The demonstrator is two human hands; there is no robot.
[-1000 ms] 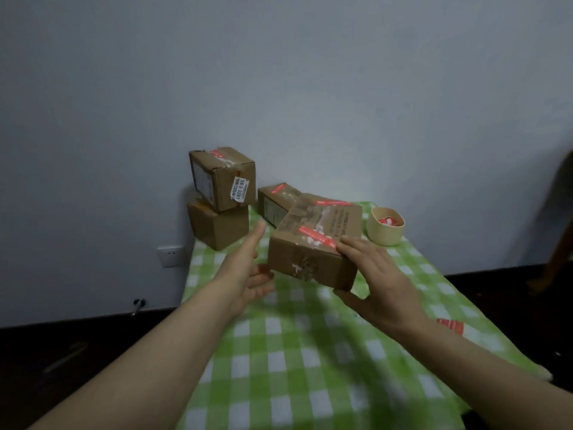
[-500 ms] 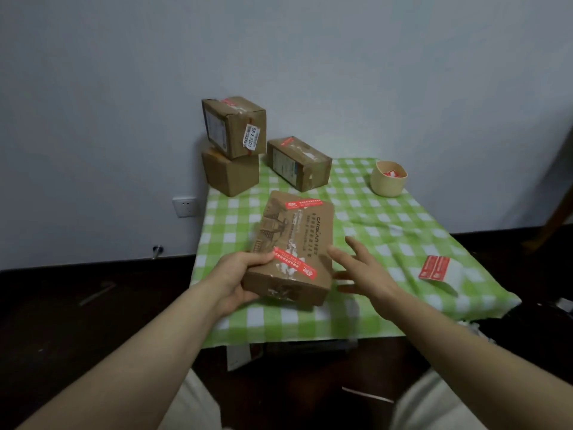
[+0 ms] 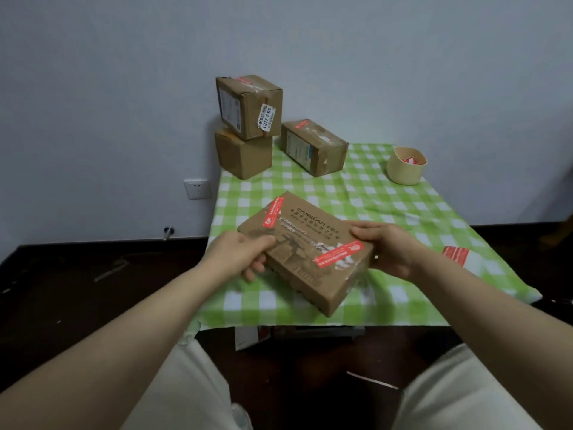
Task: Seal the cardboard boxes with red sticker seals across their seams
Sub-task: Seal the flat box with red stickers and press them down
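Observation:
A flat brown cardboard box (image 3: 310, 243) is held tilted just above the near part of the green checked table (image 3: 387, 200). Two red sticker seals cross its top: one at the far left edge (image 3: 273, 211), one near the right end (image 3: 338, 253). My left hand (image 3: 245, 252) grips the box's left corner, thumb on top. My right hand (image 3: 387, 246) holds its right end. A sheet of red stickers (image 3: 455, 253) lies on the cloth to the right.
Two stacked boxes (image 3: 248, 125) stand at the table's back left against the wall, with a third box (image 3: 314, 147) beside them. A beige cup (image 3: 406, 165) with red stickers inside sits back right. The table's front edge is close to my knees.
The box has come down from in front of the stack toward the near table edge and turned clockwise. My right hand, off it half a second ago, now holds its right end.

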